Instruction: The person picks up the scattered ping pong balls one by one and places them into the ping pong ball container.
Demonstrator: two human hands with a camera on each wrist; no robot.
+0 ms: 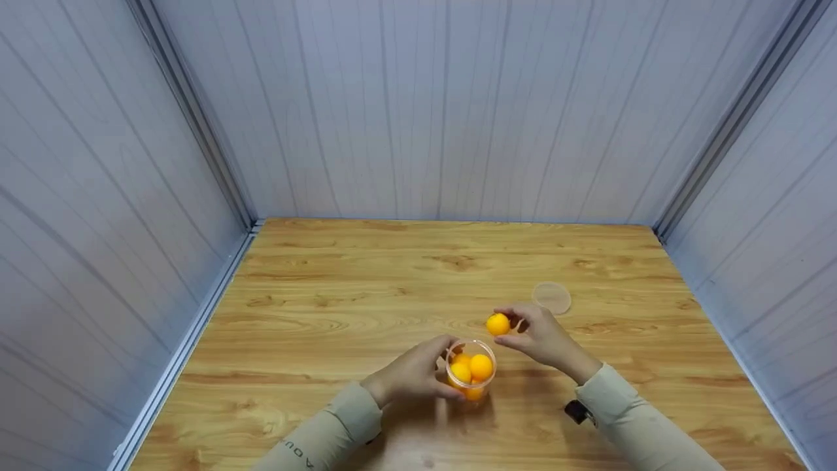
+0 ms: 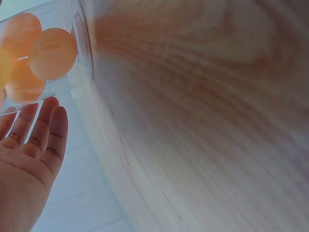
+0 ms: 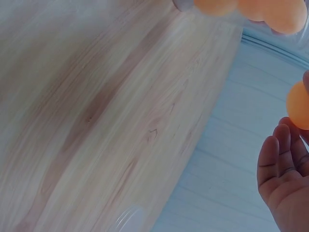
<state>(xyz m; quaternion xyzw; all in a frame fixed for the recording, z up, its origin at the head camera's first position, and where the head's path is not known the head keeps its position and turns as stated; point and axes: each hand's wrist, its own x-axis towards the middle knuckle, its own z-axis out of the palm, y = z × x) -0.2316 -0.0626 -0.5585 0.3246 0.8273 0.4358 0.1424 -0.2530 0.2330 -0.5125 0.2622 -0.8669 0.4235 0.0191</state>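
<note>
Right hand (image 1: 546, 339) pinched an orange ball (image 1: 497, 324) just up and right of the cup (image 1: 471, 370); left hand (image 1: 412, 376) clasped the cup upright on the tabletop (image 1: 366, 294).

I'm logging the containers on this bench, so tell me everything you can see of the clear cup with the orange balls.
The clear cup is a small round tub of see-through plastic, standing upright with its mouth open on the wooden table, near the front edge. Several orange balls lie piled inside, showing through its wall. The left hand curls around its left side and holds it. A round translucent lid lies flat on the table, apart from it on the far right.
</note>
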